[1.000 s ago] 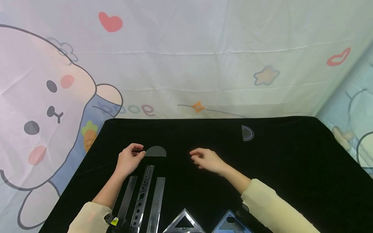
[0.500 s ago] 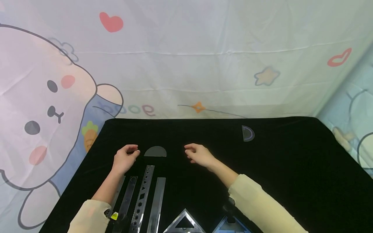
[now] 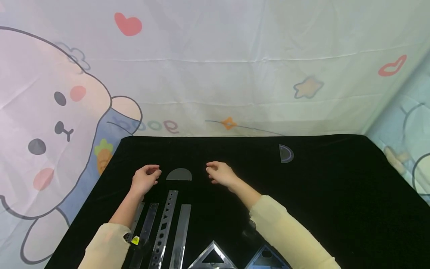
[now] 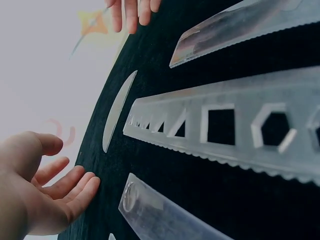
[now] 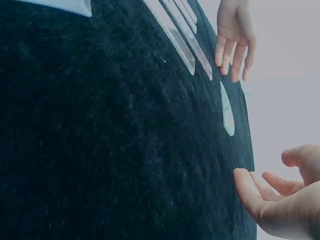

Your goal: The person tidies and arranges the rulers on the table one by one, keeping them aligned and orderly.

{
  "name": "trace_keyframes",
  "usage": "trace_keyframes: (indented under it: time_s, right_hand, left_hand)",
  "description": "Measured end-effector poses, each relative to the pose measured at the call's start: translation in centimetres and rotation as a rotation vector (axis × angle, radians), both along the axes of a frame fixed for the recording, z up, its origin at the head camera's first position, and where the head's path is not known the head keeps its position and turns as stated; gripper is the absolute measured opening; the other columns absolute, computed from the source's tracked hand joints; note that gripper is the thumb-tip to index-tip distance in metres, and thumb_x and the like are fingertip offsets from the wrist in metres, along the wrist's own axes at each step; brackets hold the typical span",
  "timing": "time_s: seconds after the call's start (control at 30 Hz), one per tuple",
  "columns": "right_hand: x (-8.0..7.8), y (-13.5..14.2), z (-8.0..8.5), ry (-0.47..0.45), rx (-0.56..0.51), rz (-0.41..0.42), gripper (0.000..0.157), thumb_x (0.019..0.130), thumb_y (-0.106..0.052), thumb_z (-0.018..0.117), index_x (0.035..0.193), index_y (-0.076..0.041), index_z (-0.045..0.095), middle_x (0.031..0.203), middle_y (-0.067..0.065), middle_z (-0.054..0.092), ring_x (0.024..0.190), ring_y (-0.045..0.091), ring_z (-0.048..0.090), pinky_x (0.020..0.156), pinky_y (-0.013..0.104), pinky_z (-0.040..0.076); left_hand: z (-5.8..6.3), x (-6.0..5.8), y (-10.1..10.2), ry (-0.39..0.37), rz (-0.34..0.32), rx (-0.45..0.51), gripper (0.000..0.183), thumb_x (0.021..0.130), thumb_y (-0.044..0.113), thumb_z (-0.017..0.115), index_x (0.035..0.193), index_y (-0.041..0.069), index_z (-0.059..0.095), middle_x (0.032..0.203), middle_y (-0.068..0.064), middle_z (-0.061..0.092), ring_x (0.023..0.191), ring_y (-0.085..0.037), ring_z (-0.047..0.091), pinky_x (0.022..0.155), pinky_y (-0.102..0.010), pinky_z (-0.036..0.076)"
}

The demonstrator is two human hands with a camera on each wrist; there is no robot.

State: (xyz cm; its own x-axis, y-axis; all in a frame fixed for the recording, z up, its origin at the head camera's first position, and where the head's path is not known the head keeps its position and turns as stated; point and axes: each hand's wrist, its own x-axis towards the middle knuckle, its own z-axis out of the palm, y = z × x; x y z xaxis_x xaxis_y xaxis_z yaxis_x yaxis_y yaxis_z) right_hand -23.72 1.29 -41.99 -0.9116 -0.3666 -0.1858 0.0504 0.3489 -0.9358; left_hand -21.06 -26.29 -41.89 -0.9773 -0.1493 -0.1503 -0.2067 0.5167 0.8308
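A clear half-round protractor (image 3: 179, 174) lies flat on the black cloth between my two hands, its straight edge toward me. Just left of it my left hand (image 3: 143, 180) hovers with relaxed, slightly bent fingers and holds nothing. To its right is my right hand (image 3: 221, 173), also loose and holding nothing, thumb and fingers apart in the right wrist view. Below the protractor several clear rulers stand in a row: a stencil ruler (image 3: 164, 228) with cut-out shapes, a plain ruler (image 3: 180, 235) on its right, and another ruler (image 3: 147, 228) on its left, partly beneath my left forearm.
A smaller protractor (image 3: 286, 154) with purple markings lies at the back right of the black cloth (image 3: 336, 194). At the front are a clear set square (image 3: 213, 257) and a bluish set square (image 3: 267, 258), partly behind my right sleeve. A printed curtain (image 3: 235, 67) hangs behind.
My left hand has drawn back left from the protractor's edge, leaving it lying on the cloth. My right hand has moved left and slightly farther back, closer to the protractor.
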Motion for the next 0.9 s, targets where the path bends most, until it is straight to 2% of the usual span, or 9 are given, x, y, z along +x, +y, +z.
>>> trace_keyframes:
  time_s: [0.4, 0.73, 0.9]
  right_hand:
    - [-0.7, -1.6, -0.3, -0.073, -0.008, -0.006, 0.040, 0.097, -0.022, 0.045, 0.132, -0.002, 0.045, 0.128, 0.015, 0.053, 0.109, 0.028, 0.057, 0.083, 0.033, 0.053]
    - [-0.9, -2.5, -0.6, -0.108, -0.011, 0.005, 0.041, 0.097, -0.024, 0.046, 0.133, -0.003, 0.045, 0.129, 0.016, 0.052, 0.111, 0.028, 0.056, 0.085, 0.035, 0.052]
    - [-1.0, -2.8, -0.4, -0.113, -0.014, 0.018, 0.042, 0.097, -0.025, 0.046, 0.133, -0.004, 0.044, 0.130, 0.016, 0.051, 0.112, 0.028, 0.055, 0.086, 0.035, 0.052]
  left_hand:
    - [0.4, -1.0, 0.5, -0.045, -0.028, -0.015, 0.040, 0.096, 0.023, 0.046, 0.130, 0.003, 0.046, 0.121, -0.018, 0.052, 0.106, -0.030, 0.055, 0.087, -0.036, 0.051]
    - [0.4, -1.5, 1.3, -0.022, -0.057, -0.062, 0.039, 0.095, 0.022, 0.047, 0.127, 0.001, 0.048, 0.116, -0.018, 0.055, 0.099, -0.029, 0.058, 0.081, -0.035, 0.053]
    - [0.3, -1.7, 1.5, -0.016, -0.048, -0.077, 0.038, 0.095, 0.022, 0.048, 0.127, 0.002, 0.050, 0.115, -0.018, 0.057, 0.098, -0.029, 0.059, 0.079, -0.035, 0.053]
